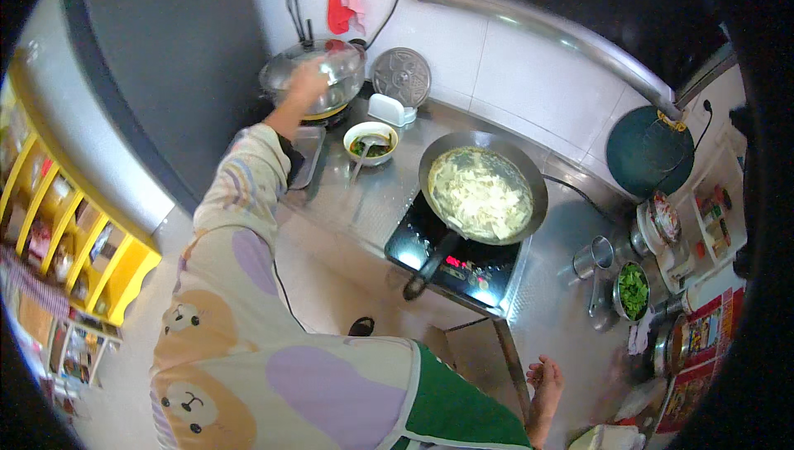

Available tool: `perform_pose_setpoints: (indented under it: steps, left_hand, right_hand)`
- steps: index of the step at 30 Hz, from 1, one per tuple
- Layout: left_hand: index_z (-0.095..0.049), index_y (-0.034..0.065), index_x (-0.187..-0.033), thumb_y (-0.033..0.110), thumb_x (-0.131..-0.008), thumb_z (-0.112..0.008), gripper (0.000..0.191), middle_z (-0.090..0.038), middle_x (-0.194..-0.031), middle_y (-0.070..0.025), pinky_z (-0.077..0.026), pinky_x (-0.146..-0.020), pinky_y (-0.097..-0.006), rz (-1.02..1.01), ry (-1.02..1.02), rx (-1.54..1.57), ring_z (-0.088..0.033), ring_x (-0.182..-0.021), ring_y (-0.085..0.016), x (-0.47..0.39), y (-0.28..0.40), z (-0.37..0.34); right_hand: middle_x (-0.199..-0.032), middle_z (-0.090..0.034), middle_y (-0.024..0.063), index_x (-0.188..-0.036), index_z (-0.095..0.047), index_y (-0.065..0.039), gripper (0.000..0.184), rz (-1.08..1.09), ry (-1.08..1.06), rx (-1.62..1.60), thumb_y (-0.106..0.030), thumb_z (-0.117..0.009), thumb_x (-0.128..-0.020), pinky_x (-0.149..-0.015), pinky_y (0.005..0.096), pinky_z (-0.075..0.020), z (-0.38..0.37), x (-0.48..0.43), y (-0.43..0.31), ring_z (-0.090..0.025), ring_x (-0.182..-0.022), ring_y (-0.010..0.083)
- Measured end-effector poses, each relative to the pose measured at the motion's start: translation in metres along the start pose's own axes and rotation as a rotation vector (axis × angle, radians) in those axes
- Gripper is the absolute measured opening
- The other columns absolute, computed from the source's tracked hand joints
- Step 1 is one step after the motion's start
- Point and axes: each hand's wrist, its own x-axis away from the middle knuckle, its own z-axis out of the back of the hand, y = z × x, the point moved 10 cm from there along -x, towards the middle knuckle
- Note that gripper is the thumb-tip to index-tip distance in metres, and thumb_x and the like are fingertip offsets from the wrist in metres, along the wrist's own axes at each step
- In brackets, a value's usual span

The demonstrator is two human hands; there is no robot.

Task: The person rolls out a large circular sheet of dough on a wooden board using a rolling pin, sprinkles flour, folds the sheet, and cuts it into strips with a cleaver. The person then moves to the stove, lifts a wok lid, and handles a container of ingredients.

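Observation:
My left hand (pixel 308 83) is stretched out over a clear glass lid (pixel 338 78) on a pot in the back left corner. It is blurred, and whether its fingers grip the lid cannot be made out. My right hand (pixel 545 377) hangs at the lower right by the counter's edge, holding nothing, fingers loosely bent and apart. Before me a wok (pixel 537 171) sits on a black induction cooker (pixel 409 233), its handle (pixel 428 270) pointing towards me. Pale sliced food (pixel 487 195) lies in liquid inside it. A white bowl (pixel 372 160) holds dark sauce with greens and a spoon (pixel 358 168).
At right stand a metal cup (pixel 592 257), a ladle (pixel 600 310) and a bowl of chopped greens (pixel 633 292). A round dark board (pixel 648 152) leans on the wall. The range hood edge (pixel 546 28) juts overhead. A metal tray (pixel 310 158) lies near my left forearm.

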Motion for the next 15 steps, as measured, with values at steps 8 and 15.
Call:
perform_pose_setpoints:
  steps: [8,15]
  left_hand:
    - [-0.051,0.0057,-0.123,0.041,-0.083,-0.049,0.054,-0.053,-0.122,-0.0234,-0.036,-0.098,-0.048,0.209,-0.115,-0.542,-0.049,-0.114,-0.041,-0.166,-0.171,-0.036]
    - [-0.04,0.0199,-0.136,0.049,-0.087,-0.041,0.057,-0.055,-0.12,-0.021,-0.037,-0.097,-0.045,0.111,-0.182,-0.642,-0.051,-0.113,-0.037,-0.243,-0.219,-0.094]
  right_hand:
    - [-0.071,-0.062,0.0042,-0.092,-0.063,-0.003,0.024,-0.053,0.082,0.13,-0.026,-0.058,-0.088,-0.054,0.0232,-0.0439,-0.095,0.021,-0.01,-0.056,-0.06,0.0097]
    - [-0.074,-0.063,0.006,-0.096,-0.061,-0.003,0.021,-0.13,0.204,0.211,-0.021,-0.054,-0.089,-0.054,0.0219,-0.0432,-0.11,0.034,-0.009,-0.056,-0.06,0.01]
